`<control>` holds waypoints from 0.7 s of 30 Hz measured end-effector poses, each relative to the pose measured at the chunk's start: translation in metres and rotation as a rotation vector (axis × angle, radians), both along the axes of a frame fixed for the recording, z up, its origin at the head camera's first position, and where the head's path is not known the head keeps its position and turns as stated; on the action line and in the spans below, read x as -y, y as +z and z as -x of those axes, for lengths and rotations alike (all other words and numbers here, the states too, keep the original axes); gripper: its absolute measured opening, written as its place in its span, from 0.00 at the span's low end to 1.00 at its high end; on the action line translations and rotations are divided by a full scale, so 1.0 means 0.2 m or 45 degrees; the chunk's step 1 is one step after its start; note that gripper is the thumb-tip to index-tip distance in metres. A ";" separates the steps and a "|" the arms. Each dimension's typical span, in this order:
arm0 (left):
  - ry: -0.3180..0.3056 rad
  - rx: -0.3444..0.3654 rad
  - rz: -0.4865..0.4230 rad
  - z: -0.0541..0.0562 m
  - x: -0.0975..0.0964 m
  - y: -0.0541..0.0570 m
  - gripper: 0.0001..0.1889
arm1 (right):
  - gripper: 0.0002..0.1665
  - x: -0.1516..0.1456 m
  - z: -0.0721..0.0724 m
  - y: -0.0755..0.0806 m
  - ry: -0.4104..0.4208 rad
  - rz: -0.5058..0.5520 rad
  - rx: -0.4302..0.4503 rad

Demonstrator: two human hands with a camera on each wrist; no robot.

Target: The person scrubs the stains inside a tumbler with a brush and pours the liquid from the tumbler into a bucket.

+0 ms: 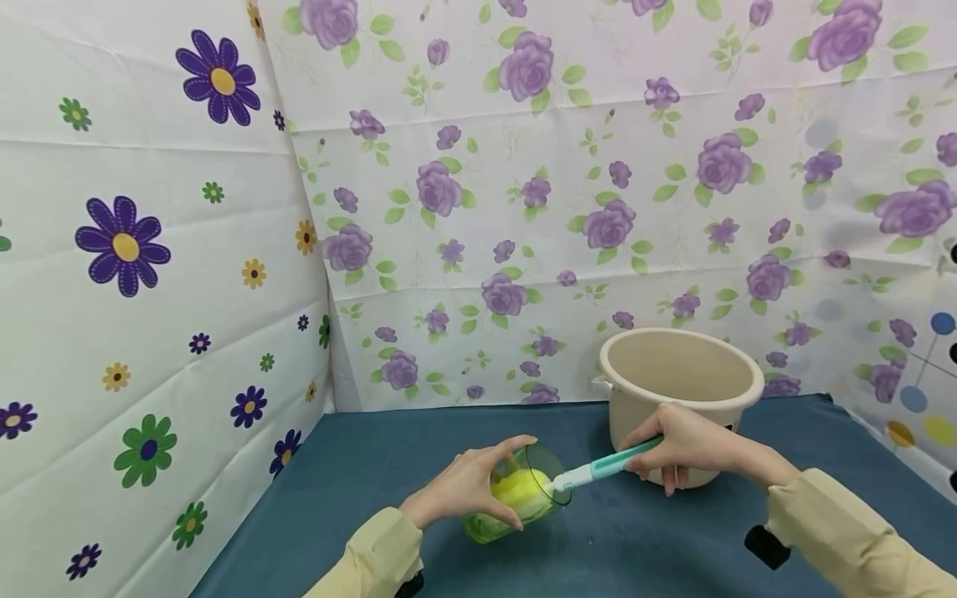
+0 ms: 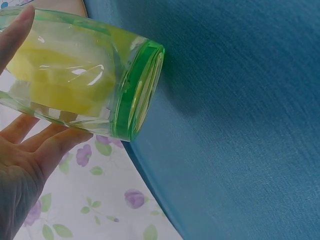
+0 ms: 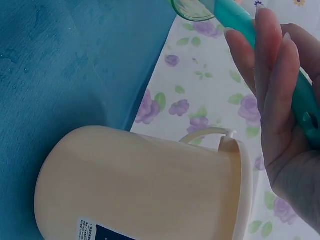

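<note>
My left hand (image 1: 473, 483) grips a clear green glass (image 2: 70, 65), tilted on its side with the mouth toward the right. Inside the glass sits the yellow sponge head (image 1: 523, 492) of a cup brush. The brush's teal and white handle (image 1: 607, 465) comes out of the glass mouth, and my right hand (image 1: 684, 444) holds it between thumb and fingers. In the left wrist view the thick green base of the glass faces out over the blue cloth. The right wrist view shows the fingers (image 3: 282, 75) curled along the teal handle.
A beige bucket (image 1: 620, 407) with a side handle stands at the back right, just behind my right hand. Blue cloth (image 1: 374, 465) covers the table, with a few water drops on it. Flowered sheets (image 1: 478, 208) hang behind and at both sides.
</note>
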State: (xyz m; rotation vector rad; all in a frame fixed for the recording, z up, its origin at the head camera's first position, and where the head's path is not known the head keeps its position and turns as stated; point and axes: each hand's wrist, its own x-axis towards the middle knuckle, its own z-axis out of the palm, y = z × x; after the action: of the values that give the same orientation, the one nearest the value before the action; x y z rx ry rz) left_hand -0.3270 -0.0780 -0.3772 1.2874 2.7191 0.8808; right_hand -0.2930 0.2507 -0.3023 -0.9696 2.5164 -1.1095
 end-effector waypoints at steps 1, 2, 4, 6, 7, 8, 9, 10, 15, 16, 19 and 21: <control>-0.001 -0.003 0.001 0.00 0.00 0.00 0.51 | 0.15 0.00 0.00 0.00 0.006 -0.001 0.001; -0.002 -0.004 0.002 0.00 0.00 0.00 0.52 | 0.15 0.00 0.00 0.00 0.012 0.000 0.002; -0.004 -0.006 0.003 0.00 0.00 0.00 0.52 | 0.15 -0.01 0.00 0.00 0.021 0.004 0.004; -0.005 -0.007 0.004 0.00 0.00 0.00 0.52 | 0.14 -0.02 0.00 0.00 0.026 0.012 0.002; -0.005 -0.006 0.003 0.00 0.00 0.00 0.52 | 0.14 -0.02 0.00 0.00 0.025 0.016 0.003; -0.004 -0.006 0.003 0.00 0.00 0.00 0.52 | 0.14 -0.03 0.00 0.01 0.026 0.022 0.001; -0.004 -0.006 0.002 0.00 0.00 0.00 0.52 | 0.14 -0.03 0.00 0.01 0.025 0.028 0.001; -0.003 -0.007 0.002 0.00 0.00 0.00 0.52 | 0.14 -0.04 0.00 0.01 0.025 0.035 0.003; 0.000 -0.014 0.001 0.00 0.01 0.00 0.52 | 0.14 -0.05 0.00 0.01 0.017 0.053 0.006; -0.001 -0.016 0.001 0.00 0.01 0.00 0.52 | 0.14 -0.05 0.00 0.01 0.018 0.058 0.003; -0.001 -0.025 0.003 0.00 0.01 0.00 0.52 | 0.14 -0.05 0.00 0.01 0.014 0.077 -0.007; -0.001 -0.029 0.003 0.00 0.01 0.00 0.52 | 0.14 -0.05 0.00 0.02 0.008 0.090 -0.012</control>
State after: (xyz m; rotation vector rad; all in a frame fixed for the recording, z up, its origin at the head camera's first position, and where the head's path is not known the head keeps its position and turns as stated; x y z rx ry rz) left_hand -0.3265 -0.0791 -0.3776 1.3062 2.7359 0.8679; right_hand -0.2929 0.2612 -0.2991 -1.0029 2.4951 -1.2020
